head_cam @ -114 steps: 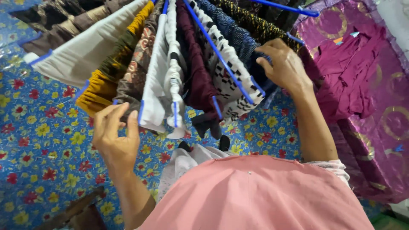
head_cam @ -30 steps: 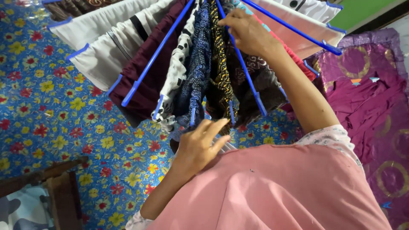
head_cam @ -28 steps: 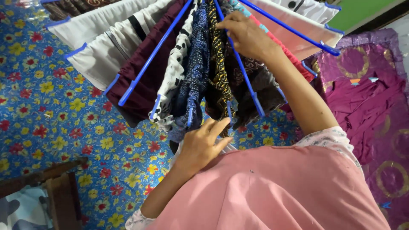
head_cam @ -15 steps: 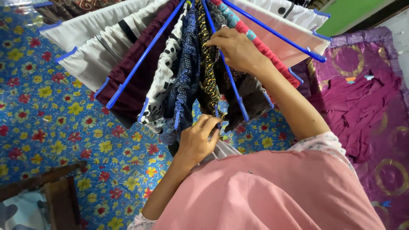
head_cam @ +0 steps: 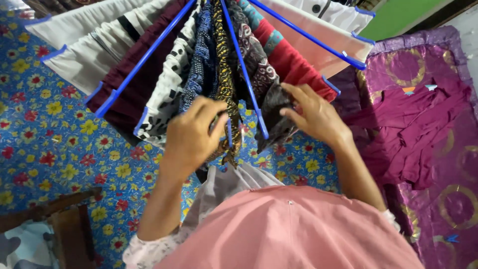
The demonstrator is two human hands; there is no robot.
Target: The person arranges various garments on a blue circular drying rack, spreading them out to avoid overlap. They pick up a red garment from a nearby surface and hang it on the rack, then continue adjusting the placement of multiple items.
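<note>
Landmark: blue hanger bar (head_cam: 242, 69) w/ folded cloths fanned out from the rack. Left hand (head_cam: 191, 137) was curled shut round the lower end of the black-and-gold patterned cloth (head_cam: 226, 84), just left of the bar, prob. to hold it apart from its neighbours. Right hand (head_cam: 313, 117), just right of the bar, had fingers partly bent, pinching the dark grey-brown patterned cloth (head_cam: 271, 107) at its hem. Red cloth (head_cam: 294, 65) hung further right; white-and-black checked cloth (head_cam: 164, 99) left; flowered blue floor covering (head_cam: 55, 144) below.

Home: clothes on blue hangers (head_cam: 244, 69), floral floor mat (head_cam: 59, 149).
</note>
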